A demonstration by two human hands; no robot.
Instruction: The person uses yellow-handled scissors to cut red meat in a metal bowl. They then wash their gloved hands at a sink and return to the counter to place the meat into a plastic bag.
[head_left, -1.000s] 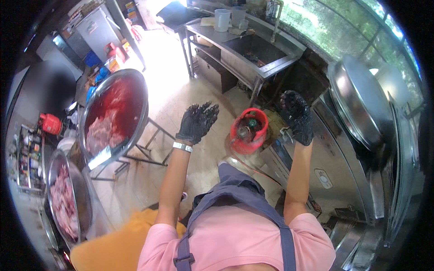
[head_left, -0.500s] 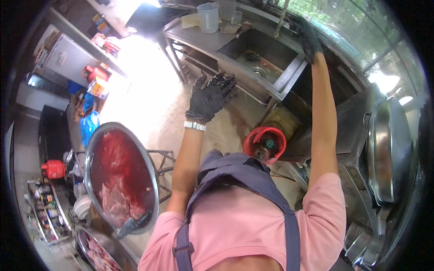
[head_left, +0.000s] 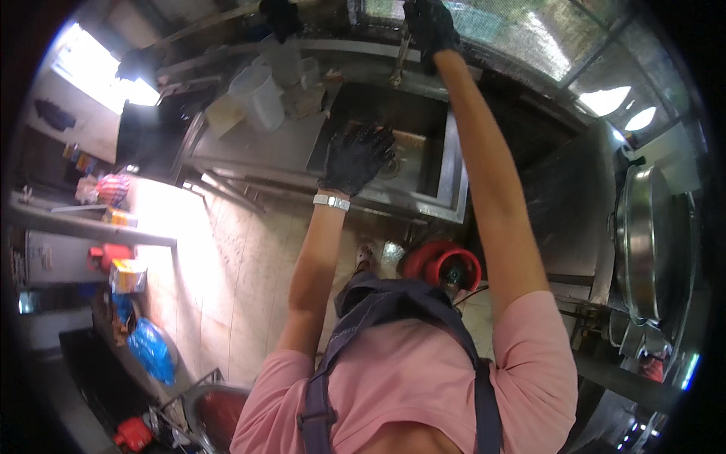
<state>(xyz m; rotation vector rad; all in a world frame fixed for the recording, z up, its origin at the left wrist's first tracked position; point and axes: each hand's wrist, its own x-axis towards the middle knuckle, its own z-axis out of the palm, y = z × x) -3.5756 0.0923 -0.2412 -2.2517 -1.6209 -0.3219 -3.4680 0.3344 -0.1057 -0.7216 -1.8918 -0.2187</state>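
My left hand (head_left: 357, 160), in a black glove that looks wet, is held over the metal sink (head_left: 445, 198) with its fingers spread and nothing in them. A pale watch (head_left: 331, 201) is on that wrist. My right hand (head_left: 432, 32), also gloved in black, reaches far forward to the upper end of the tap (head_left: 399, 66) behind the sink. Its fingers run up to the picture's top edge, and whether they grip the tap is unclear. Inside the sink, partly behind my left hand, some brownish residue shows on the bottom.
A clear plastic jug (head_left: 257, 98) and a smaller cup (head_left: 308, 72) stand on the counter left of the sink. A red gas cylinder (head_left: 431, 261) is on the floor below. Large round metal pans (head_left: 641, 246) lean at right. A basin (head_left: 198, 393) of red liquid sits at lower left.
My body has turned toward the sink and come closer. My left hand has gone from above the floor to over the sink. My right hand is nearer the tap; the basin has slid toward the lower edge.
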